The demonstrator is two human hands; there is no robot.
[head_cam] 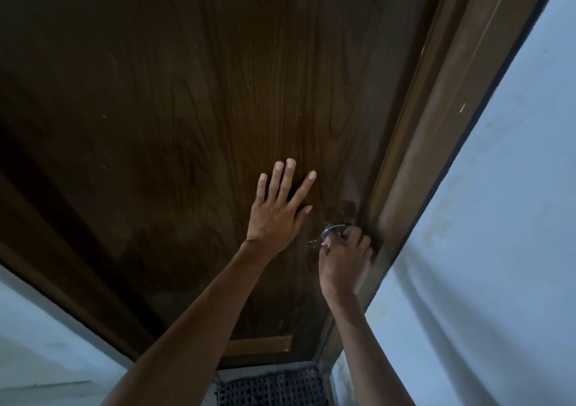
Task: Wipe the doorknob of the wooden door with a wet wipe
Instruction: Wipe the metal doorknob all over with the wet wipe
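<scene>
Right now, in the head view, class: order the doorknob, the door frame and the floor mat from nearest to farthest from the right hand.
1. Doorknob: under the right hand, whose fingers are closed around it.
2. Door frame: just right of the hand, alongside the knuckles; whether they touch cannot be told.
3. Floor mat: far below at the foot of the door, between the forearms.

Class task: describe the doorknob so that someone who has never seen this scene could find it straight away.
Start with the dark wooden door that fills most of the view and follow its right edge down beside the brown frame. The doorknob sits there, mostly covered by the right hand, with the left hand flat on the door beside it. It is the only shiny metal part against the wood.
</scene>
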